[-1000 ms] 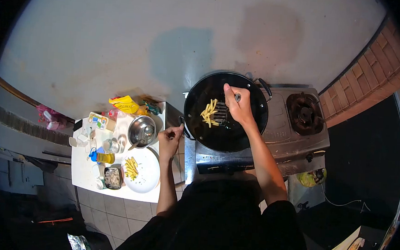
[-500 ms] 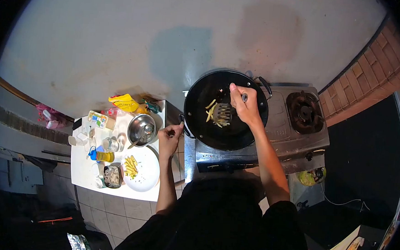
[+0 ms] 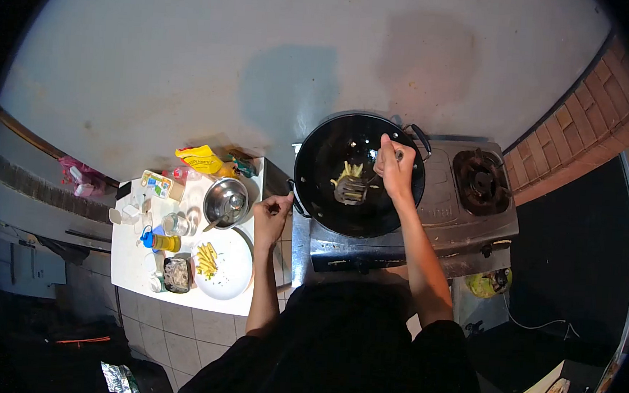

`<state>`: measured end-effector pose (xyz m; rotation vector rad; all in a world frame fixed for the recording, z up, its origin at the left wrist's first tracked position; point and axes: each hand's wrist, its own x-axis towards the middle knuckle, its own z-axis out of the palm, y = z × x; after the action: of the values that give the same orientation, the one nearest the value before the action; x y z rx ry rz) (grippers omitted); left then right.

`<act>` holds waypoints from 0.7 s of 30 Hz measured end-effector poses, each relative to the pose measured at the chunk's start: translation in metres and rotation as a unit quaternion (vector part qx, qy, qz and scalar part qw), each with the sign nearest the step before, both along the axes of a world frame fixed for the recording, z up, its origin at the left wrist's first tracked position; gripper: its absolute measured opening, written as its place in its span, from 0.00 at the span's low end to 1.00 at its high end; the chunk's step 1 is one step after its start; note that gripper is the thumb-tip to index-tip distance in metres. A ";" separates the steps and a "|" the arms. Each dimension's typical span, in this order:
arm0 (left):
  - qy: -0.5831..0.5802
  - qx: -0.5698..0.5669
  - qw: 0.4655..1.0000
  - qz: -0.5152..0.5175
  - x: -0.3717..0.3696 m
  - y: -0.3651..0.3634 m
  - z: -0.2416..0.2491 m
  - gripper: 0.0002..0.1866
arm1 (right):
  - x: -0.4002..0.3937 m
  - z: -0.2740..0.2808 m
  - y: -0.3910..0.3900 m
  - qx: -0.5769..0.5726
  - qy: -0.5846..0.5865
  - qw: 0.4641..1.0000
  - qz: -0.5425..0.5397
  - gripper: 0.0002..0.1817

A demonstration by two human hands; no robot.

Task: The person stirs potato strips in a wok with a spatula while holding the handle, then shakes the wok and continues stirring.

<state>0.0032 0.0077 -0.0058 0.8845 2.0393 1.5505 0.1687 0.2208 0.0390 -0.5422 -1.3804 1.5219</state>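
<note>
My right hand (image 3: 395, 167) is closed around the handle of a slotted spatula (image 3: 349, 190) above the black wok (image 3: 356, 224). The spatula's slotted head rests low in the wok, against a small heap of pale cut fries (image 3: 350, 171). At the wok's left side, my left hand (image 3: 273, 214) pinches the looped side handle (image 3: 297, 201) between its fingertips. The wok sits over the left burner of a metal gas stove (image 3: 434, 236).
A white table (image 3: 127, 257) on the left holds a plate (image 3: 234, 281) with more fries, a steel bowl (image 3: 226, 203), a yellow bottle (image 3: 165, 243), jars and a yellow bag (image 3: 200, 159). The bare right burner (image 3: 482, 182) is beside the wok; a wall rises behind.
My right hand has shifted slightly right, and the spatula head has moved a little downward. The fries are gathered closer together above it. My left hand stays at the wok handle.
</note>
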 end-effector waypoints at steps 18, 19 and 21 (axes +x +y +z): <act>0.000 0.010 1.000 0.005 0.002 0.001 0.000 0.11 | 0.027 0.028 0.022 0.203 -0.163 0.963 -0.071 0.26; 0.008 0.016 1.000 0.002 0.002 0.001 0.000 0.11 | 0.023 0.023 0.021 0.225 -0.176 0.957 -0.060 0.26; 0.016 0.022 1.000 -0.001 0.001 0.003 -0.001 0.11 | 0.011 0.010 0.018 0.191 -0.155 0.969 -0.019 0.26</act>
<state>0.0046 0.0108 -0.0068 0.9340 2.0335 1.5958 0.1801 0.2391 0.0487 -0.5739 -1.8398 1.1286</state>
